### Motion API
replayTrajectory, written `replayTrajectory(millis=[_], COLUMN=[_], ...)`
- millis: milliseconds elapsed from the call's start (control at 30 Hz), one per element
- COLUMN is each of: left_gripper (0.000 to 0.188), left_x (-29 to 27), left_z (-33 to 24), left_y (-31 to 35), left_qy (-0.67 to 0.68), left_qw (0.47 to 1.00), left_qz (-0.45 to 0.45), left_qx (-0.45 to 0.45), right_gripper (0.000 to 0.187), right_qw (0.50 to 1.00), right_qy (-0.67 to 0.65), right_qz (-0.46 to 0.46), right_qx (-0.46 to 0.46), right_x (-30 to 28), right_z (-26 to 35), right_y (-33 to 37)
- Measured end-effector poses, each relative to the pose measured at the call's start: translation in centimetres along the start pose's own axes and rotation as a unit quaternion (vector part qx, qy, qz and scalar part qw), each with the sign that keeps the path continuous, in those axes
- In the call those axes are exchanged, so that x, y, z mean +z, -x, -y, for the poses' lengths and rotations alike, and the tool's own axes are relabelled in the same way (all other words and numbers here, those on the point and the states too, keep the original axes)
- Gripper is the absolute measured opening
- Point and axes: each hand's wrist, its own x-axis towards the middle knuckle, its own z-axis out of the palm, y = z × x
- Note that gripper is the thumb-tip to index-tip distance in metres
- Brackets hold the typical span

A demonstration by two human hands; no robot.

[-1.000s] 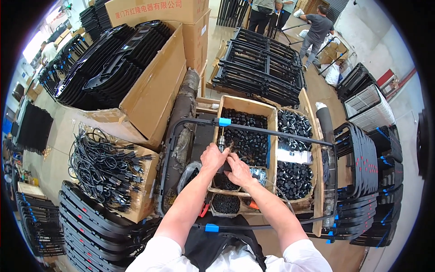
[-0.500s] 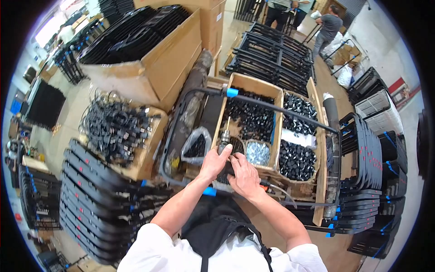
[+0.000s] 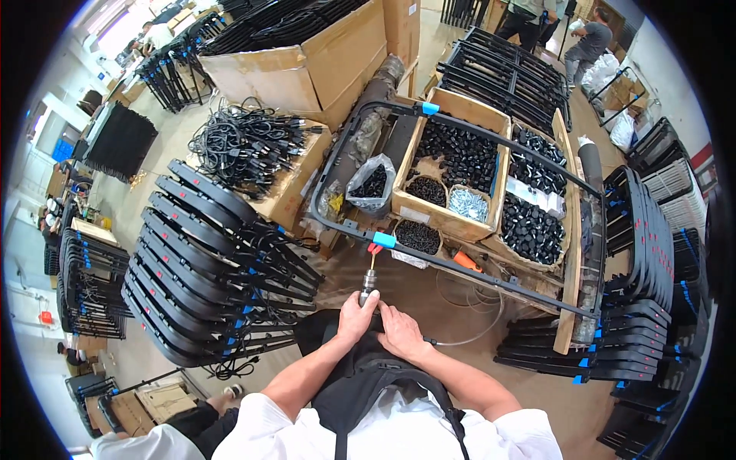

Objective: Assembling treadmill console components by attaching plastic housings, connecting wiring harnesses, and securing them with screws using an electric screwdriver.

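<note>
My left hand point(image 3: 357, 316) closed round grey metal driver tool point(image 3: 369, 285), tip at black tube frame point(image 3: 346, 227). Right hand point(image 3: 399, 331) loosely curled, touching left. Wooden crate point(image 3: 460, 227) holds black caps point(image 3: 458, 152), silver screws point(image 3: 468, 204).

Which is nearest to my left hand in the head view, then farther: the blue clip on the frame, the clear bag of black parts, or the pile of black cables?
1. Blue clip, just ahead of the left hand.
2. Clear bag, farther ahead.
3. Cable pile, far ahead-left on cardboard.
</note>
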Motion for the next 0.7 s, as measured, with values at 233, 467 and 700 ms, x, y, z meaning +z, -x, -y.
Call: replayTrajectory(millis=[233, 467, 700], left_gripper=[0.053, 0.059, 0.063], left_x=[-1.3, -3.5, -5.1], left_z=[1.9, 0.8, -0.7], left_y=[-2.5, -3.9, -4.8], left_qy=[0.002, -0.029, -0.080], left_qw=[1.000, 0.999, 0.994], left_qz=[-0.014, 0.032, 0.075], left_qx=[0.010, 0.002, -0.019], right_gripper=[0.081, 0.080, 0.082], right_qw=[0.999, 0.998, 0.994], right_qy=[0.020, -0.021, -0.049], right_qz=[-0.022, -0.013, 0.000], right_qx=[0.013, 0.052, 0.100], right_x=[2.7, 2.0, 2.4], right_z=[0.5, 2.7, 4.0], right_y=[-2.2, -3.5, -4.3])
